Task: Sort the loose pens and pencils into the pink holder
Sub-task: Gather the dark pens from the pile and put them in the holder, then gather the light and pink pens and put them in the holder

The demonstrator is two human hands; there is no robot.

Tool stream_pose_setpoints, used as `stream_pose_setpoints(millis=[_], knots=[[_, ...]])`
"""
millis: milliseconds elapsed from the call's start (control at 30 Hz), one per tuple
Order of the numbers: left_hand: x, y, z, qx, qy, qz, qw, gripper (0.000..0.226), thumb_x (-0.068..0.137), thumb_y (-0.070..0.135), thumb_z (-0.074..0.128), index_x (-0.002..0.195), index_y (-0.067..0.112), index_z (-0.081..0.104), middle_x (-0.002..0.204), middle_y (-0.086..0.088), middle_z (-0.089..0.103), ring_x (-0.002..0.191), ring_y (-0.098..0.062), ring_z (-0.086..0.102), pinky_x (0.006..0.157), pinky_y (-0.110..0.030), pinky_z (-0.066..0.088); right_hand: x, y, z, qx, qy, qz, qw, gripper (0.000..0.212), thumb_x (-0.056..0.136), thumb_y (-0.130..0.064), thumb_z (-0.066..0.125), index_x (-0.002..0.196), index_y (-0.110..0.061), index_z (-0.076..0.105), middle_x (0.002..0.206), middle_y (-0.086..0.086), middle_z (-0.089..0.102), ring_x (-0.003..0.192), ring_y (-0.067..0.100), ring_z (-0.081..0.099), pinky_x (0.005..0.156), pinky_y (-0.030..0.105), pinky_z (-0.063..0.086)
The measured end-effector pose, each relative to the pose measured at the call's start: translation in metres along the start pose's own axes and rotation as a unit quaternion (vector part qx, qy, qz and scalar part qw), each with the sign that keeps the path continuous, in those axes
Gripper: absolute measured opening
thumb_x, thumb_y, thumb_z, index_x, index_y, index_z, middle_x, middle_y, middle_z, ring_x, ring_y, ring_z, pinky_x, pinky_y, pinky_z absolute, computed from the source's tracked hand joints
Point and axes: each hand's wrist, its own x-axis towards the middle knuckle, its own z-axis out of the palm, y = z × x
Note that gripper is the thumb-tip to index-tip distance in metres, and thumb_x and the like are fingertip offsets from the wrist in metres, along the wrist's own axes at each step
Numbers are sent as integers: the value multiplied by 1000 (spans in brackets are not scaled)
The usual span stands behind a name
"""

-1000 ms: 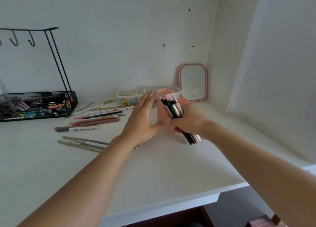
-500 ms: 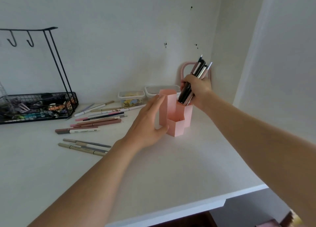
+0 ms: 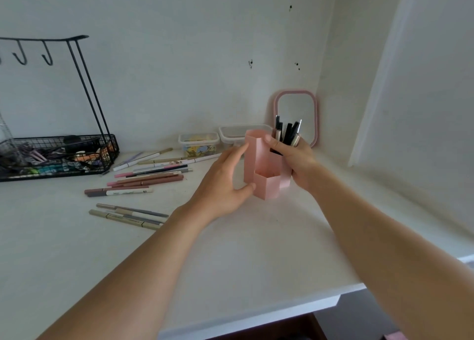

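Note:
The pink holder (image 3: pixel 264 183), made of hexagonal tubes of differing heights, stands upright on the white desk. My left hand (image 3: pixel 225 183) touches its left side with straight fingers and the thumb near its base. My right hand (image 3: pixel 297 157) grips a bundle of dark and silver pens (image 3: pixel 287 133), whose lower ends sit inside the holder's right tube. Several loose pens and pencils (image 3: pixel 151 175) lie on the desk to the left, with a few more (image 3: pixel 128 215) nearer me.
A black wire basket (image 3: pixel 59 157) with hooks above stands at far left. Two small lidded plastic boxes (image 3: pixel 198 143) and a pink-framed mirror (image 3: pixel 296 116) sit behind the holder by the wall. The desk's front edge (image 3: pixel 256 321) runs below.
My right hand lifted the pen bundle upright, then lowered it into the holder's right tube. My left hand stayed against the holder's left side.

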Motion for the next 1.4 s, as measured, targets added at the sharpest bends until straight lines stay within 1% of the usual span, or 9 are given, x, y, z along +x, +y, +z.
stream_pose_setpoints(millis=[133,233,367,500,633,867,1033,1233,1400], knots=[[-2,1,-1,10,-7,-14,1000,85,86,27,76,157,31,29,161,8,37,144,-8,33,114,-30,34,0,3,7,5,17,-12,1000,61,67,-36,89,116,-8,66,108,9,75,100,27,72,92,46,57],[-6,6,-9,-10,19,-35,999,75,86,27,74,152,30,39,156,10,43,140,-6,38,110,-29,34,-10,-8,7,-11,136,-27,990,80,68,-48,86,131,-13,52,118,-1,62,108,18,62,84,26,50],[0,16,-44,-37,71,-80,994,26,87,19,73,111,27,70,107,15,71,102,-2,64,85,-22,49,-44,-37,23,23,314,-208,926,63,73,-52,75,122,-20,53,111,-6,58,99,8,58,82,18,47],[5,11,-95,1,32,-129,991,7,88,28,68,83,29,73,76,23,71,73,10,65,61,-10,48,-78,-48,91,-141,16,-257,956,6,82,-18,69,87,-15,67,73,-8,65,66,6,61,58,16,46],[-27,-22,-132,111,13,-161,981,18,84,10,69,80,28,72,83,10,74,83,-15,71,63,-20,51,-79,-35,151,-362,-269,-134,883,14,83,-15,70,97,-13,70,82,6,72,70,20,71,53,19,47],[-82,-88,-157,139,120,-171,968,18,86,9,69,89,26,71,78,18,65,71,0,60,63,-18,42,-40,18,195,-437,-195,-183,859,22,82,-11,71,103,-12,68,100,4,70,66,5,51,65,21,40],[-84,-110,-169,196,173,-242,934,22,88,26,71,110,23,68,109,-2,63,107,-27,57,77,-29,42,-13,43,194,-542,-175,-216,793,48,87,-23,67,133,-16,55,133,8,58,122,29,51,98,34,42],[-79,-119,-163,233,59,-331,913,70,95,62,46,154,25,34,160,-9,32,147,-33,23,114,-52,31,4,52,193,-518,-212,-180,809,58,93,-30,56,147,-17,40,153,7,40,141,26,34,112,38,30],[-78,-121,-158,206,40,-327,921,70,98,64,35,156,25,31,159,-5,40,142,-30,38,111,-45,34,24,43,226,-535,-270,-218,770,54,100,-33,45,151,-16,36,158,6,34,146,22,27,117,35,20]])
